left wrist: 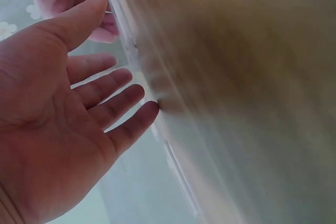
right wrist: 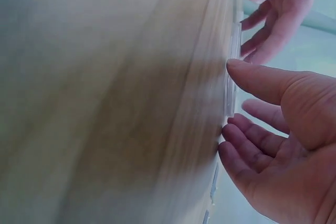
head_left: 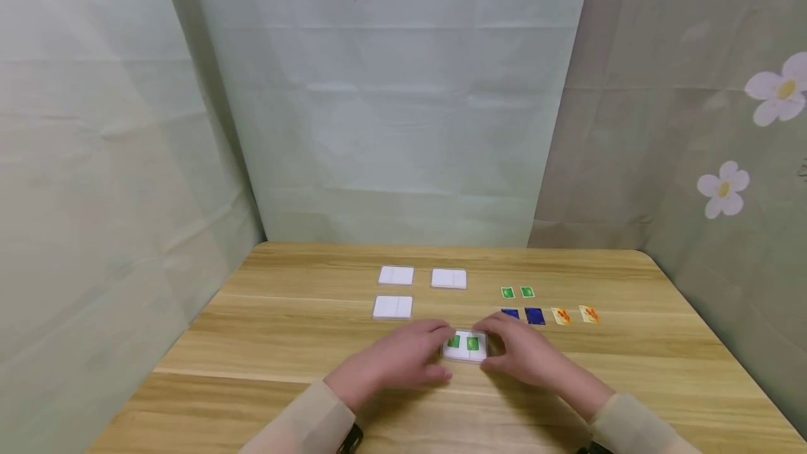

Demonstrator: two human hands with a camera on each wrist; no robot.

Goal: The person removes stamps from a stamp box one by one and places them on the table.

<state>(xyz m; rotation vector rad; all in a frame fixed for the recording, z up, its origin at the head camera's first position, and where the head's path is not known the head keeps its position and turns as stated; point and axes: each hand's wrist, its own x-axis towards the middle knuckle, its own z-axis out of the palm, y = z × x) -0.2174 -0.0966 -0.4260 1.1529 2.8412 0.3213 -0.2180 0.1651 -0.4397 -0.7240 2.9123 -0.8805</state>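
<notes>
A clear-edged white card case (head_left: 463, 354) lies on the table between the two hands, with two small green cards (head_left: 473, 344) on it. From the left, my left hand (head_left: 403, 352) reaches over its far left corner, fingers spread and fairly straight in the left wrist view; the thumb is apart from the near edge. My right hand (head_left: 523, 350) holds the right end between thumb and forefinger. In the right wrist view, the right thumb (right wrist: 262, 80) touches the case's near edge, while the other fingers curve loosely beside it.
Three blank white cases (head_left: 392, 307) lie farther back on the wooden table (head_left: 284, 342). Right of them are two green cards (head_left: 508, 293), two dark blue cards (head_left: 535, 316), one partly behind the right hand, and two orange-yellow cards (head_left: 561, 316). Cloth (head_left: 391, 104) hangs around the table.
</notes>
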